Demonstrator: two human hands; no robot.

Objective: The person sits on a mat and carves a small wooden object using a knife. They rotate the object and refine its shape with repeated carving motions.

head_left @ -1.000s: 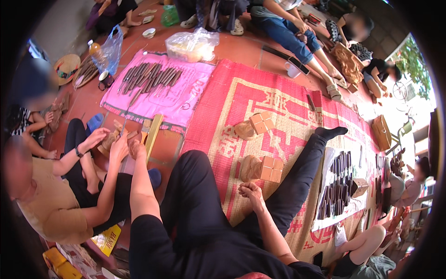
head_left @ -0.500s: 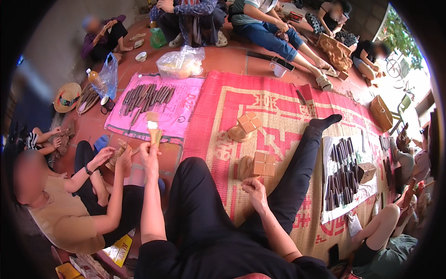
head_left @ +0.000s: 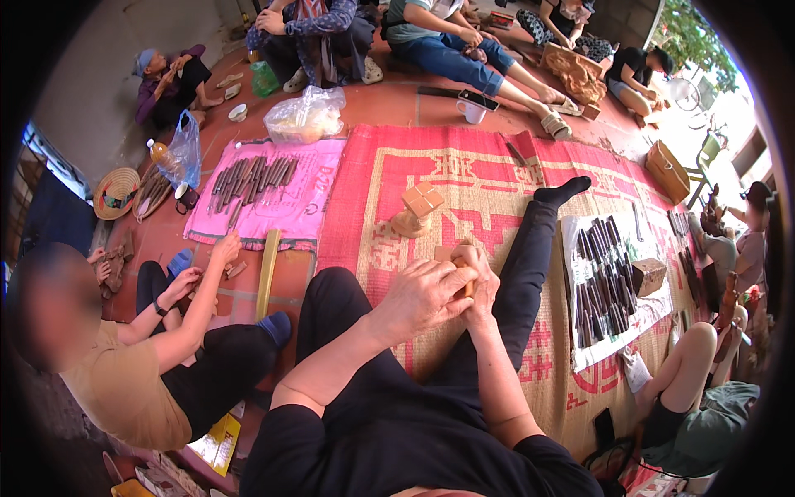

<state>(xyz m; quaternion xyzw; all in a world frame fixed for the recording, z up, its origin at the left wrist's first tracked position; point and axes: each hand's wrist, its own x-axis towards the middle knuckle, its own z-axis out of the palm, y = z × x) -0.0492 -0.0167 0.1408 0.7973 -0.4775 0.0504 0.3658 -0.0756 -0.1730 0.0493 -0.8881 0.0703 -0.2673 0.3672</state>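
Both my hands are together above the mat, over my outstretched leg. My left hand (head_left: pixel 418 298) is closed with its fingers against a small brown wooden block (head_left: pixel 447 253). My right hand (head_left: pixel 480 286) wraps the same piece from the other side. Fingers hide most of the block; only bits of bare wood show. Just beyond my hands, a second wooden block (head_left: pixel 423 199), scored with crossing lines, stands on a rounded wooden base (head_left: pixel 411 224) on the red and straw mat (head_left: pixel 364 199).
Carving tools (head_left: pixel 257 180) lie on a pink cloth (head_left: pixel 310 195) at left, more tools (head_left: pixel 609 273) on a white sheet (head_left: pixel 584 358) at right. A yellowish strip (head_left: pixel 267 273) lies left of my knee. Close on my left sits a person (head_left: pixel 132 364); others sit around.
My left hand has come across from the left, and the brush it held is out of it. Both hands now close on the nearer block. The view has shifted slightly.
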